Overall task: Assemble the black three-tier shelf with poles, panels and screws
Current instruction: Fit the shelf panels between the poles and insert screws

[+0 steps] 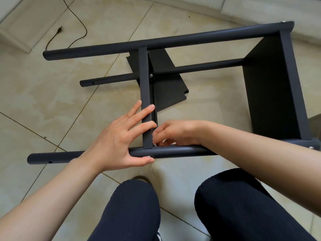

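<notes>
The black shelf frame lies on its side on the tiled floor. A near pole [173, 151] runs left to right in front of my knees, a far pole [156, 42] runs parallel behind it, and a lower pole [199, 67] lies between them. The middle panel [145, 94] stands edge-on between the near and far poles, and an end panel [271, 94] closes the right side. My left hand [121, 136] lies spread over the middle panel's edge with its thumb under the near pole. My right hand [172, 132] pinches a small silver screw [154, 145] at the panel's inner corner.
My two knees in dark trousers [132, 211] fill the bottom of the view. A black cable with a plug [60, 29] trails over the tiles at upper left. A pale raised ledge [260, 9] runs along the back.
</notes>
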A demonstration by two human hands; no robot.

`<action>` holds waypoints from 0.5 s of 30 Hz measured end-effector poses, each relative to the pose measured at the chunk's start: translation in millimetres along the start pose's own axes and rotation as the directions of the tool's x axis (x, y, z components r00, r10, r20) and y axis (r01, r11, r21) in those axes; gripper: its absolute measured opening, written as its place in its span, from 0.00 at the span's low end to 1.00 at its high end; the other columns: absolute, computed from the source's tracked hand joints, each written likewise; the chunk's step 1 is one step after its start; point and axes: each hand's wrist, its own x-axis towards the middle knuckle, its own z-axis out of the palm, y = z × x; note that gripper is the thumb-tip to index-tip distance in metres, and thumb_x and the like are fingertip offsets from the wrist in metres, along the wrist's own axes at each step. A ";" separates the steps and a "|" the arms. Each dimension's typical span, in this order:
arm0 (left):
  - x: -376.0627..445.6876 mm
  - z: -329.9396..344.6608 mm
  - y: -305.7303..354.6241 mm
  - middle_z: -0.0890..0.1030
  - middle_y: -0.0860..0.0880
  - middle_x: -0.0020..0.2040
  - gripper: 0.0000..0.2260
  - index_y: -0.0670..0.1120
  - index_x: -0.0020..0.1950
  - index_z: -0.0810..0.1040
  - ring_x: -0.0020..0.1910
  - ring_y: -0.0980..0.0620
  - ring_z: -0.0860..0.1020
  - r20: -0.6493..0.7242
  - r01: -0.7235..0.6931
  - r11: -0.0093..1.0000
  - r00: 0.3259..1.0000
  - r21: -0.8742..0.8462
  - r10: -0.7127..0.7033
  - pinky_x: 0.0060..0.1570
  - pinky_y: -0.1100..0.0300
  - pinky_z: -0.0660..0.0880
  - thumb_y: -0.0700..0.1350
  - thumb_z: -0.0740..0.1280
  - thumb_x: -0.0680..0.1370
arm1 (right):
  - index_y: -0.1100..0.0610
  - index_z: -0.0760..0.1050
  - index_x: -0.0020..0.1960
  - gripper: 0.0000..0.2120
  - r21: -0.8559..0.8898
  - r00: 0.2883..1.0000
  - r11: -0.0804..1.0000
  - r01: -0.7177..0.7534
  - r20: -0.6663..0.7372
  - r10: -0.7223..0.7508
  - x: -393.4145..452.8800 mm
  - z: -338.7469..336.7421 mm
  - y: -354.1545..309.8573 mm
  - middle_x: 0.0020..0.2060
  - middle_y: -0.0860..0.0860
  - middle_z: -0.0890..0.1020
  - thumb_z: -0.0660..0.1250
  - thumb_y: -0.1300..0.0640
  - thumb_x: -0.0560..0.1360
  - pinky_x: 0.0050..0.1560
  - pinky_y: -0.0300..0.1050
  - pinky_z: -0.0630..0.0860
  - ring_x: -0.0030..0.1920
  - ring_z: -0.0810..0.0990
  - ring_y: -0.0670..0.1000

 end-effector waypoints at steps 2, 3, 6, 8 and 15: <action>-1.0 -0.1 0.0 0.55 0.52 0.82 0.33 0.50 0.71 0.72 0.82 0.46 0.51 0.006 -0.003 1.000 1.000 0.017 0.003 0.65 0.54 0.66 0.68 0.68 0.72 | 0.49 0.80 0.30 0.18 -0.074 0.999 0.997 0.030 -0.043 -0.033 -7.1 0.7 -1.9 0.31 0.48 0.78 0.67 0.59 0.78 0.42 0.41 0.74 0.36 0.76 0.47; -1.3 -0.6 -0.1 0.54 0.53 0.82 0.33 0.50 0.71 0.72 0.82 0.46 0.51 0.012 0.000 1.000 1.000 0.023 0.000 0.65 0.54 0.66 0.68 0.68 0.73 | 0.48 0.81 0.33 0.15 -0.105 0.997 0.994 0.037 -0.060 -0.044 -11.8 0.8 -3.1 0.33 0.48 0.79 0.67 0.57 0.78 0.43 0.41 0.74 0.37 0.77 0.47; -1.9 -3.5 2.2 0.52 0.55 0.83 0.34 0.54 0.75 0.68 0.82 0.48 0.49 0.043 0.029 0.999 0.999 0.026 -0.030 0.67 0.53 0.65 0.69 0.66 0.73 | 0.47 0.83 0.42 0.08 -0.256 0.987 0.965 0.052 -0.134 -0.089 -29.5 1.4 -4.9 0.36 0.44 0.81 0.68 0.52 0.78 0.42 0.33 0.73 0.38 0.78 0.42; -3.8 -6.8 6.7 0.49 0.58 0.83 0.36 0.58 0.78 0.63 0.82 0.52 0.47 0.076 0.076 0.997 0.994 0.007 -0.077 0.69 0.54 0.63 0.70 0.65 0.73 | 0.49 0.84 0.47 0.07 -0.379 0.975 0.924 0.049 -0.182 -0.126 -43.0 3.0 -4.5 0.37 0.44 0.82 0.67 0.50 0.78 0.41 0.32 0.72 0.37 0.77 0.41; -10.6 -13.8 49.0 0.37 0.70 0.78 0.36 0.68 0.79 0.49 0.78 0.63 0.37 0.188 0.413 0.909 0.899 -0.056 -0.397 0.78 0.53 0.44 0.61 0.66 0.77 | 0.53 0.81 0.58 0.14 -0.657 0.942 0.751 -0.071 -0.291 -0.166 -79.6 22.6 -2.9 0.49 0.52 0.83 0.61 0.48 0.81 0.52 0.45 0.76 0.50 0.80 0.53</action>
